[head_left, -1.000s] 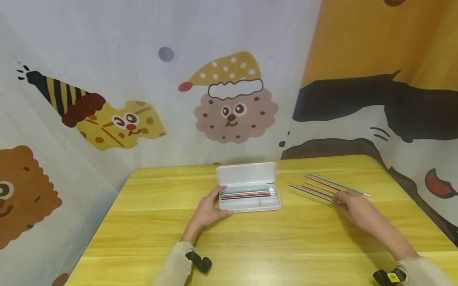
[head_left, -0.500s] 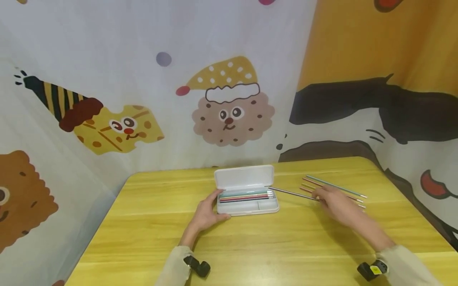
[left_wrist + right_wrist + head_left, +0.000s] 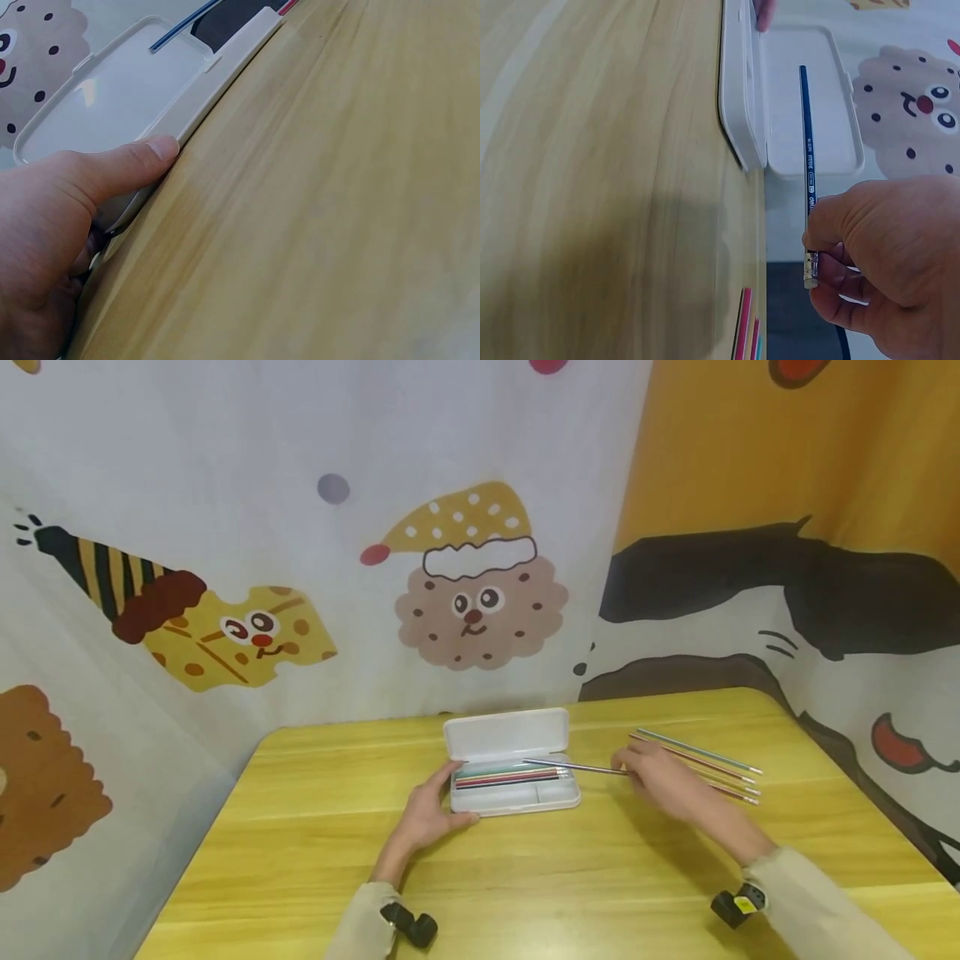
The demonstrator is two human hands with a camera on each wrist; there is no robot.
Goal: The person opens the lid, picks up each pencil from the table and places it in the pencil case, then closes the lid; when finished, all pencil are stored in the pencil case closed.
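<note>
A white pencil case (image 3: 494, 798) lies with its lid (image 3: 508, 736) raised on the table, several pencils (image 3: 504, 779) in its rear compartment. My left hand (image 3: 422, 817) holds the case's left end, the thumb along the front edge and the fingers reaching toward the back corner. A dark blue pencil (image 3: 808, 135) is pinched near its eraser end by my right hand (image 3: 666, 781). Its other end hangs over the case, above the pencils inside. In the left wrist view, this pencil (image 3: 184, 27) shows in front of the lid.
Several more pencils (image 3: 699, 752) lie side by side on the yellow wood-grain table (image 3: 525, 877), right of the case and partly behind my right hand. A cartoon-print curtain (image 3: 360, 677) hangs along the table's far edge.
My right hand has picked up the dark blue pencil from the loose ones and carried it left, its tip now over the case. The left hand has kept its hold on the case.
</note>
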